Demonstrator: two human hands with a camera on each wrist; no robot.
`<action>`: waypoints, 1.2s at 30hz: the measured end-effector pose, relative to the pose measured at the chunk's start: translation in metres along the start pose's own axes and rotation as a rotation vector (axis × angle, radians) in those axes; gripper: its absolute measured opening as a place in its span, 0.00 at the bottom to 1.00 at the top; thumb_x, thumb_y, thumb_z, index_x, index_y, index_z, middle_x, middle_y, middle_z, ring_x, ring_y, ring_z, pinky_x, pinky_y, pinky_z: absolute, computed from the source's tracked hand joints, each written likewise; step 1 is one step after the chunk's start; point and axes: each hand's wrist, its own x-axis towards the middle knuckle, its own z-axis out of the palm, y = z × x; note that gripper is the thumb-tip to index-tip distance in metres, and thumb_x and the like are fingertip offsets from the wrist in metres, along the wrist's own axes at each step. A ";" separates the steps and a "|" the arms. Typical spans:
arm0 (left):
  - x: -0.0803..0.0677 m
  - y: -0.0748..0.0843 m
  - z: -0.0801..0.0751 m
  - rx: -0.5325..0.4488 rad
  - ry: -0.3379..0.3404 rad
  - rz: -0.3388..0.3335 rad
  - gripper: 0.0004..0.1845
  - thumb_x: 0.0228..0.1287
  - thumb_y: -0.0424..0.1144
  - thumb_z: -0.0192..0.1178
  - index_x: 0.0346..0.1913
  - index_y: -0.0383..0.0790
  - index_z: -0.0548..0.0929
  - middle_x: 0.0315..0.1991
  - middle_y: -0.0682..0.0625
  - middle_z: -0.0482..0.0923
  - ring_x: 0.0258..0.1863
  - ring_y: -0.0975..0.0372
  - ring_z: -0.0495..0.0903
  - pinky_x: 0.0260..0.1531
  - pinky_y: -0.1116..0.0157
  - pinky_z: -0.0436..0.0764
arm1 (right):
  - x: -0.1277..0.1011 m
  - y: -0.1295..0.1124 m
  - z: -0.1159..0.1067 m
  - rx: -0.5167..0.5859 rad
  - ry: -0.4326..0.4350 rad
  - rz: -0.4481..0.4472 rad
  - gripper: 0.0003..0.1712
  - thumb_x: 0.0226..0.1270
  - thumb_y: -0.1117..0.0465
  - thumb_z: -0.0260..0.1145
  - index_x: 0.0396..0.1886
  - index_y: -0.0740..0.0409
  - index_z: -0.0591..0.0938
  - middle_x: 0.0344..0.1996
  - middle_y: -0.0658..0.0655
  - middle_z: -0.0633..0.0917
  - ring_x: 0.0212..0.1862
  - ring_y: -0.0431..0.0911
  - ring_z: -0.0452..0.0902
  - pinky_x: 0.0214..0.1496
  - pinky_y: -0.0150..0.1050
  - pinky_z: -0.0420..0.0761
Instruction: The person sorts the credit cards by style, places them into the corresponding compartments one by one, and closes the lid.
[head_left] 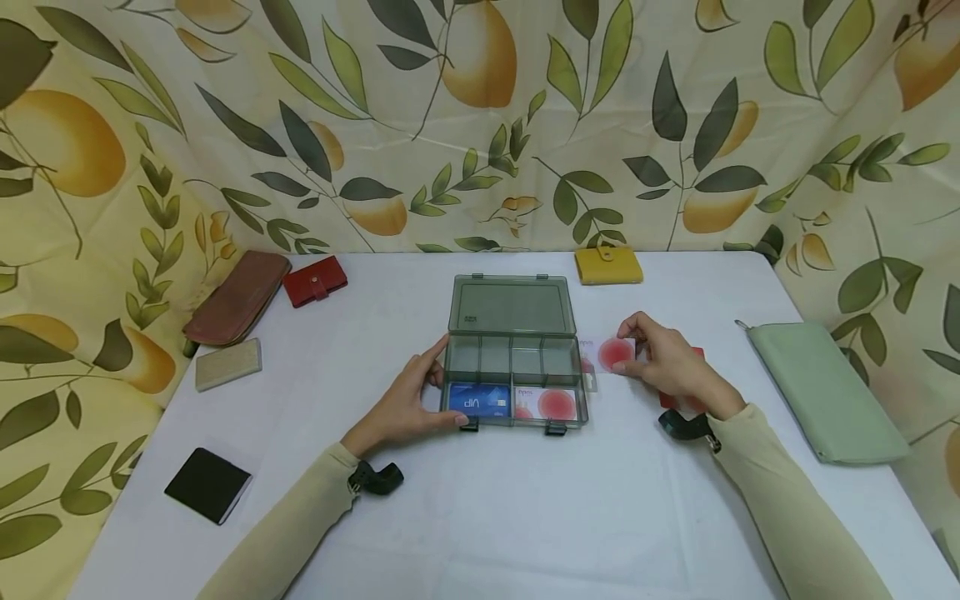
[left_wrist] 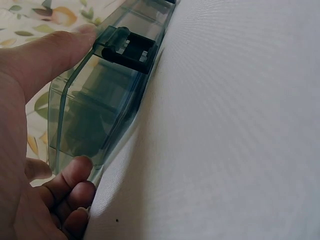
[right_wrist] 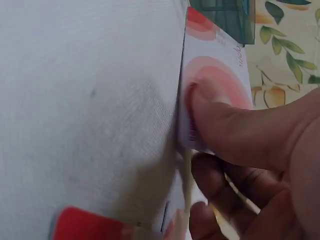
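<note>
A smoky clear compartment box (head_left: 513,367) with its lid open lies mid-table. A blue card (head_left: 477,401) and a white card with a red circle (head_left: 546,403) lie in its front compartments. My left hand (head_left: 415,398) grips the box's front left corner (left_wrist: 75,125), thumb near the black latch (left_wrist: 127,50). My right hand (head_left: 670,360) pinches a white card with a red circle (head_left: 613,353), thumb pressed on it (right_wrist: 220,75), just right of the box. More cards lie under it, one of them red (right_wrist: 85,224).
On the white table: a brown wallet (head_left: 238,297), a red card holder (head_left: 315,281), a beige case (head_left: 228,364) and a black wallet (head_left: 207,484) at left; a yellow holder (head_left: 608,266) at the back; a green pouch (head_left: 819,389) at right. A leaf-print curtain stands behind.
</note>
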 end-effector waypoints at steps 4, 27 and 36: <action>0.000 0.000 0.000 -0.002 -0.001 0.007 0.66 0.53 0.49 0.83 0.87 0.39 0.51 0.46 0.48 0.72 0.47 0.58 0.67 0.51 0.59 0.71 | -0.004 -0.002 -0.005 0.056 0.037 -0.046 0.22 0.72 0.68 0.72 0.59 0.58 0.73 0.39 0.59 0.79 0.34 0.48 0.76 0.39 0.34 0.74; -0.001 -0.001 0.001 0.019 -0.002 -0.006 0.65 0.53 0.48 0.83 0.87 0.41 0.51 0.47 0.48 0.72 0.48 0.58 0.67 0.51 0.59 0.71 | -0.020 -0.051 0.018 0.225 0.040 -0.220 0.39 0.43 0.61 0.91 0.59 0.50 0.86 0.58 0.50 0.84 0.58 0.46 0.77 0.55 0.37 0.79; 0.000 -0.002 0.001 0.018 0.003 0.000 0.65 0.53 0.48 0.83 0.87 0.40 0.51 0.47 0.48 0.72 0.48 0.58 0.68 0.52 0.58 0.72 | -0.019 -0.053 0.040 0.120 0.027 -0.255 0.39 0.37 0.51 0.93 0.55 0.46 0.88 0.71 0.59 0.74 0.73 0.61 0.64 0.67 0.71 0.69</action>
